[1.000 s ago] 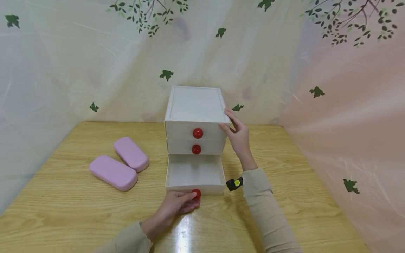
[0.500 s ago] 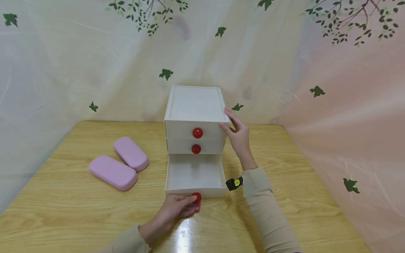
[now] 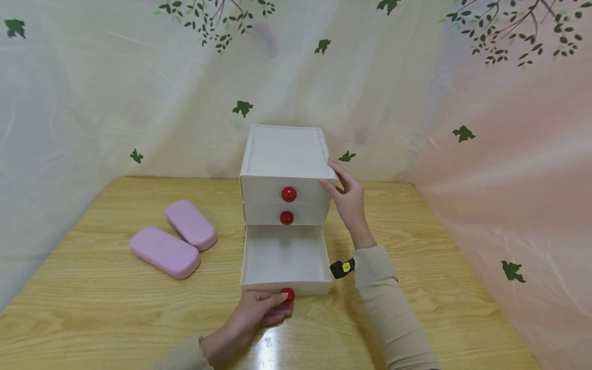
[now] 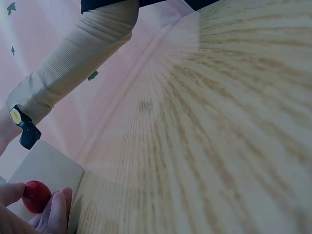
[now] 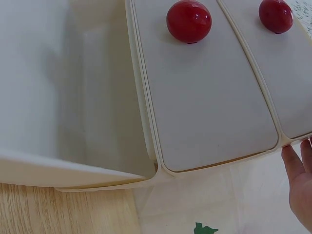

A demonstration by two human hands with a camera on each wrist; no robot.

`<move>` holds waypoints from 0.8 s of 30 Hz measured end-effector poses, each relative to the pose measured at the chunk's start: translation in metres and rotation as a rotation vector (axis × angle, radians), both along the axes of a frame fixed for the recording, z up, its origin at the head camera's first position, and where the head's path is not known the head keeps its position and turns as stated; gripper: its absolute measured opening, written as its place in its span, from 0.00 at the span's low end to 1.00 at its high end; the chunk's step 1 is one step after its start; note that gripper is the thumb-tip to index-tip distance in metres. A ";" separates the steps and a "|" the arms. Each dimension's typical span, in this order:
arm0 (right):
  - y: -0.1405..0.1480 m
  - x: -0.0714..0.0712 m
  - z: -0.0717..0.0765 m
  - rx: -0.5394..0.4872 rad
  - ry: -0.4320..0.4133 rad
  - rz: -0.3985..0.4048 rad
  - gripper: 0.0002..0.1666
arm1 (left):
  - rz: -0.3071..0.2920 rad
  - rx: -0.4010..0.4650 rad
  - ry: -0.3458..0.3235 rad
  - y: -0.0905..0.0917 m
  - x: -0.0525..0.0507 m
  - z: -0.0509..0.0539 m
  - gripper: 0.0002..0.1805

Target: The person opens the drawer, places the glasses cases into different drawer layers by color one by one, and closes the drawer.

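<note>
Wood-grain table, left grip on round knob

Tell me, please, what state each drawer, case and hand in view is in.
White rectangular bottom drawer: pulled out
White rectangular middle drawer: shut
White rectangular top drawer: shut
Nearer pink rounded case: lying on the wood-grain table, apparently closed
Farther pink rounded case: lying flat, apparently closed
Left hand: pinching the bottom drawer's round red knob
Right hand: touching the white box-shaped cabinet
</note>
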State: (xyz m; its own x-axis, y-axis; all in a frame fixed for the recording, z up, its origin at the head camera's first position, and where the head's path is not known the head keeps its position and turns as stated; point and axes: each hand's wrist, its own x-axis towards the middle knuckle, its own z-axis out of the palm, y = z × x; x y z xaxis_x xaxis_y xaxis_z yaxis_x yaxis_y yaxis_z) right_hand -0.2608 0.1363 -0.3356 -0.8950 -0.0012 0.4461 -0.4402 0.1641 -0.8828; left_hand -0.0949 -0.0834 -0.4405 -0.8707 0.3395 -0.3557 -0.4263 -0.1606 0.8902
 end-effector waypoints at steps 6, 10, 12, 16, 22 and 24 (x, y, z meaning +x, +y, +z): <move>0.000 -0.001 -0.001 0.008 0.003 -0.006 0.30 | -0.004 -0.001 -0.001 -0.002 0.003 0.000 0.22; -0.001 -0.001 -0.002 0.008 0.002 -0.006 0.31 | -0.004 -0.003 -0.005 -0.003 0.005 -0.001 0.22; -0.001 0.000 -0.001 0.008 0.000 -0.008 0.31 | -0.007 -0.004 0.001 -0.004 0.006 -0.001 0.22; -0.001 0.000 -0.001 0.003 -0.005 -0.007 0.30 | -0.023 -0.002 -0.012 -0.005 0.005 -0.001 0.22; -0.001 -0.001 -0.001 -0.004 0.000 -0.005 0.30 | -0.057 0.005 -0.016 -0.008 0.004 -0.001 0.22; -0.001 -0.001 -0.001 -0.005 0.002 -0.003 0.30 | -0.067 0.001 -0.009 -0.010 0.005 -0.001 0.23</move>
